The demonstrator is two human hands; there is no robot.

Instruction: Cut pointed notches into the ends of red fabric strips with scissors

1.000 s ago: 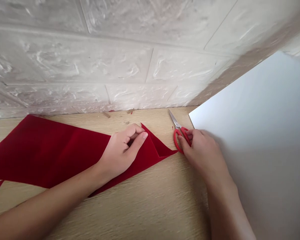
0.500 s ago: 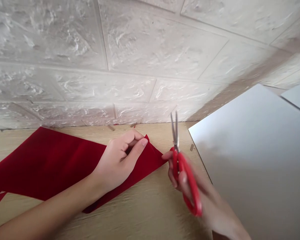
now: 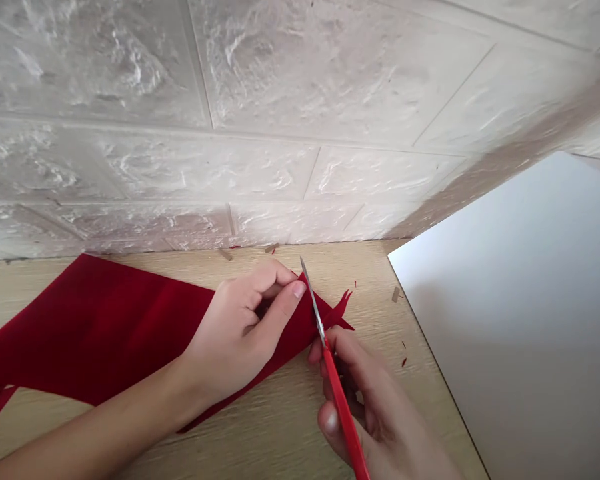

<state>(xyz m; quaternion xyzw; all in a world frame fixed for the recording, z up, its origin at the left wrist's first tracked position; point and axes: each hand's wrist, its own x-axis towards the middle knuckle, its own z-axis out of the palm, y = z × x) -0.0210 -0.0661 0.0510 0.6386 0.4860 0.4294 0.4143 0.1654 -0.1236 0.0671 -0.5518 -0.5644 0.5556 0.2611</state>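
Observation:
A folded piece of dark red felt-like cloth (image 3: pixel 110 327) lies on the wooden table (image 3: pixel 280 440), its pointed end toward the right. My left hand (image 3: pixel 245 327) presses down on that end, fingers curled and the index finger stretched flat on the cloth. My right hand (image 3: pixel 375 413) grips red-handled scissors (image 3: pixel 330 373). Their metal blades run across the cloth's right tip, just beside my left index finger. A small red flap (image 3: pixel 343 308) sticks up past the blades.
A large white sheet (image 3: pixel 525 320) covers the table's right side. A white textured brick wall (image 3: pixel 280 120) stands close behind. Tiny red and brown scraps (image 3: pixel 396 293) lie near the wall and the sheet's edge.
My right hand picked the scissors up off the table, swung them upright, then brought the blades left onto the cloth's tip. My left hand stayed on the cloth.

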